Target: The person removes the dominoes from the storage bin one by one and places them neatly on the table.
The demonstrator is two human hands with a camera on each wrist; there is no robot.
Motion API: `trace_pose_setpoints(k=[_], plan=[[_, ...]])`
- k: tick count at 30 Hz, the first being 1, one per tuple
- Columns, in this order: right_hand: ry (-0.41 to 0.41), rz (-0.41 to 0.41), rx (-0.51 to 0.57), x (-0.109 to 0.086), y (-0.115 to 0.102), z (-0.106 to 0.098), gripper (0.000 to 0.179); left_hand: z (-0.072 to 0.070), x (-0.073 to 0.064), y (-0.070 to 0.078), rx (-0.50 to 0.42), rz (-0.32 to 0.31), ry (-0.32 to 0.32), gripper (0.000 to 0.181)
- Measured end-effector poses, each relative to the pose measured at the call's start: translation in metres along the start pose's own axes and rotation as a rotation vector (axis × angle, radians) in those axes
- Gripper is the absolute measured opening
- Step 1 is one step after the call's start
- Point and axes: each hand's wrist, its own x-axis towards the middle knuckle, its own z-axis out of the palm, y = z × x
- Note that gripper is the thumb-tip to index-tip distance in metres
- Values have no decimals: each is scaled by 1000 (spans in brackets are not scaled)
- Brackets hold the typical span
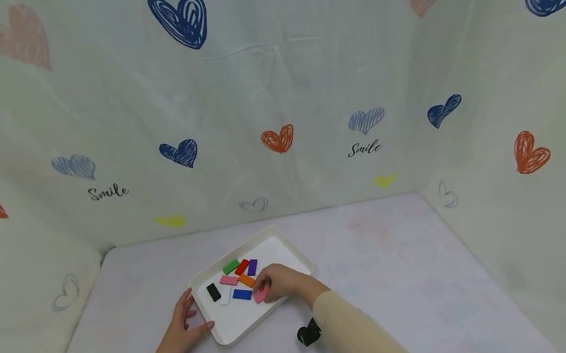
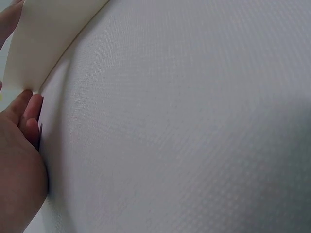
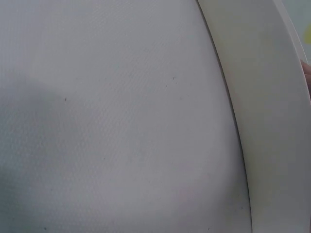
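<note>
A white tray [image 1: 244,328] with raised walls stands tilted across the table, several small flat rectangular blocks lying in it. My right hand [image 1: 281,281] reaches over its right part, fingers and thumb pinching a pink block [image 1: 261,295] close over the tray floor. Near it lie a blue block [image 1: 242,294] and an orange block [image 1: 246,280]. My left hand [image 1: 182,327] spans the tray's left end, thumb tip at the rim and fingertips against the wall. In the left wrist view, relaxed fingers [image 2: 31,109] meet the tray's lower corner.
Also in the tray are a green block [image 1: 231,267], a red block [image 1: 242,266], a purple block [image 1: 252,267], another pink block [image 1: 229,280], a black block [image 1: 214,292] and a white block [image 1: 225,295]. Heart-printed cloth walls [image 1: 270,82] border the pale table [image 1: 380,259].
</note>
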Motion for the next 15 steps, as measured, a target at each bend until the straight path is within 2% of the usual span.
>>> trace_pose_setpoints(k=[9,15], plan=[[57,-28,111,-4,-2,-9,19,-3,-3,3,-5,19,7,111],[48,-72,172,-5,2,-13,25,0,-3,2,-29,17,6,109]])
